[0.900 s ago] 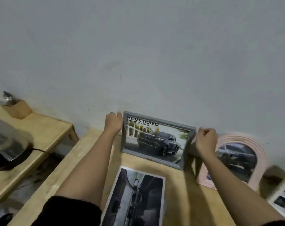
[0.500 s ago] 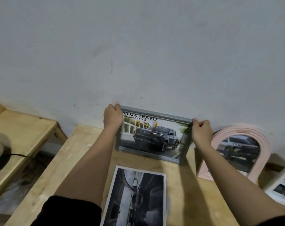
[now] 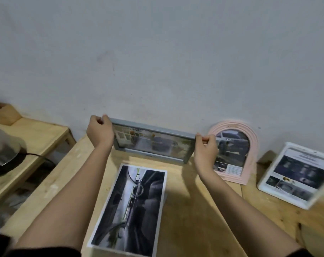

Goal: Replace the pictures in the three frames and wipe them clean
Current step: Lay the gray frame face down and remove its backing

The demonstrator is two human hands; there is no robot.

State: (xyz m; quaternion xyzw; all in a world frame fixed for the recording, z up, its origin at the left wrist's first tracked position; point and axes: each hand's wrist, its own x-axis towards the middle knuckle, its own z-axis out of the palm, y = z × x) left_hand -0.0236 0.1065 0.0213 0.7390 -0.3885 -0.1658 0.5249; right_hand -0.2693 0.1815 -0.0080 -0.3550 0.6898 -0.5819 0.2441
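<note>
A grey rectangular frame [image 3: 153,143] with a truck picture stands near the wall on the wooden table [image 3: 194,210]. My left hand [image 3: 100,132] grips its upper left corner and my right hand [image 3: 205,151] grips its right edge. The frame leans back, its picture blurred. To its right a pink arched frame [image 3: 250,143] leans on the wall, partly behind my right hand. A white frame [image 3: 298,175] with a dark printed page stands at the far right. A loose print of a car interior [image 3: 131,210] lies flat in front of the grey frame, between my forearms.
A lower wooden side table [image 3: 37,134] stands at the left, with a dark metal appliance [image 3: 1,153] and its cable on it and a wooden block [image 3: 5,114] at the back. A plain grey wall [image 3: 157,62] runs close behind the frames.
Both hands have kept their hold on the grey frame. It now sits closer to the wall, tipped back more. The view has swung right, so the white frame shows in full.
</note>
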